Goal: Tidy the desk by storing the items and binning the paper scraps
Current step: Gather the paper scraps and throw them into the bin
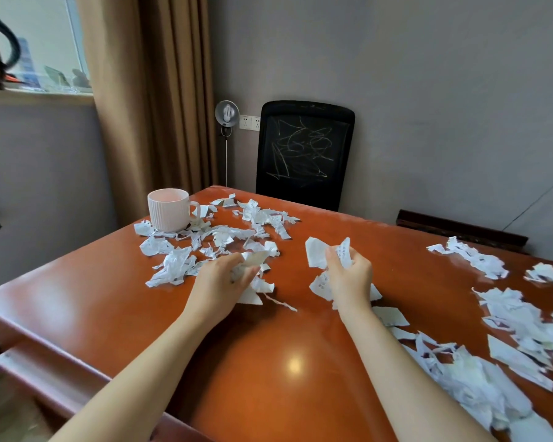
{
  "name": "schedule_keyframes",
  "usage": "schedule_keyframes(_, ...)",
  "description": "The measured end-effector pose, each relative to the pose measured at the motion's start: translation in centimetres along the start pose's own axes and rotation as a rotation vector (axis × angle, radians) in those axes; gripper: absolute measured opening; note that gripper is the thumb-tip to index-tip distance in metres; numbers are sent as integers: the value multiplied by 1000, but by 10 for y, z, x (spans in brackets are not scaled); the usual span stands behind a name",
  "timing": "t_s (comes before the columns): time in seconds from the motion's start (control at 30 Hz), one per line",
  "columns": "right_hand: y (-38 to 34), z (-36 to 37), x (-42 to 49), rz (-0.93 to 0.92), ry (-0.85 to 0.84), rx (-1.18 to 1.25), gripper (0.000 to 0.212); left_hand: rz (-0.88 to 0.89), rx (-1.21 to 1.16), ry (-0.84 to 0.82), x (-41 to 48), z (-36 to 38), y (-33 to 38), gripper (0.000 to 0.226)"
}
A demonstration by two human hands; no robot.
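Torn white paper scraps lie scattered over a glossy reddish-brown desk. One heap spreads at the far left, around and beside a ribbed white mug. Another heap runs along the right side. My left hand is closed on a bunch of scraps at the near edge of the left heap. My right hand grips several crumpled scraps just above the desk's middle. More loose scraps lie beside my right wrist.
A black mesh office chair stands behind the desk's far edge against the grey wall. Brown curtains hang at the back left beside a window sill. A small lamp on a thin pole stands by the wall sockets. No bin is visible.
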State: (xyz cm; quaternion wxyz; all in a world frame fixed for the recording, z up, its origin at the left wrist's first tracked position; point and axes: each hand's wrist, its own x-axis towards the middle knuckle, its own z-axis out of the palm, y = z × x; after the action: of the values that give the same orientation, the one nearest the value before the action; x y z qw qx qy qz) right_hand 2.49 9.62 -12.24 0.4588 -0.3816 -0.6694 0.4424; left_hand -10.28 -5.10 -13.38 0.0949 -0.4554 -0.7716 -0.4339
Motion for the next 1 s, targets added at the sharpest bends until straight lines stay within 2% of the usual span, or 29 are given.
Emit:
schedule_keyframes(0.03,-2,-1,0,61,5,40,15,-11,-16,15,0,-1,0,22)
schedule_keyframes(0.13,-6,-3,2,169,30,97,20,-40,-74,61,-1,-1,-2,27)
schedule_keyframes(0.23,-11,-4,2,216,35,113,25,-85,-134,96,-1,-2,-4,32)
schedule_keyframes(0.3,-16,-5,3,247,42,138,26,-151,-173,116,1,-2,-6,24)
schedule_keyframes(0.37,-21,-5,5,282,31,172,28,-203,-192,124,5,-3,-6,35)
schedule_keyframes(0.43,-28,-5,5,300,-1,171,32,-200,-215,129,12,-8,-2,33)
schedule_keyframes(0.53,-39,-2,5,287,-51,134,37,-168,-225,138,21,-21,12,22)
schedule_keyframes(0.8,-92,14,-11,189,-193,160,49,-163,-284,165,23,-77,19,27)
schedule_keyframes(0.93,-120,40,-33,112,-296,170,38,-124,-254,148,9,-121,7,17)
schedule_keyframes(1.0,-133,58,-47,104,-345,171,43,-115,-215,166,-1,-144,-4,31)
